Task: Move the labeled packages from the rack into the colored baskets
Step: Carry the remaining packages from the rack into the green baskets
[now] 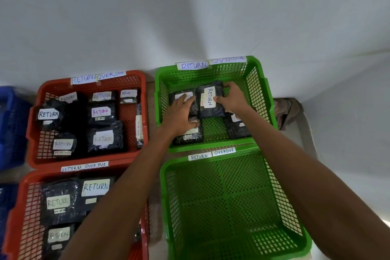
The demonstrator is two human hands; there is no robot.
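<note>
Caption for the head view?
Right hand grips a RETURN package in the far green basket; left hand touches another package.

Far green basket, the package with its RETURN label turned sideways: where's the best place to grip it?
Its right long edge, from above and the right, where the right hand grips. The package lies label up; its left edge lies against the neighbouring package under the left hand, so there is probably little finger room there.

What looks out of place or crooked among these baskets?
Two small things. In the far red basket, a narrow package stands on edge against the right wall, while the others lie flat. In the far green basket, the right hand holds a turned package, its RETURN label reading sideways.
</note>
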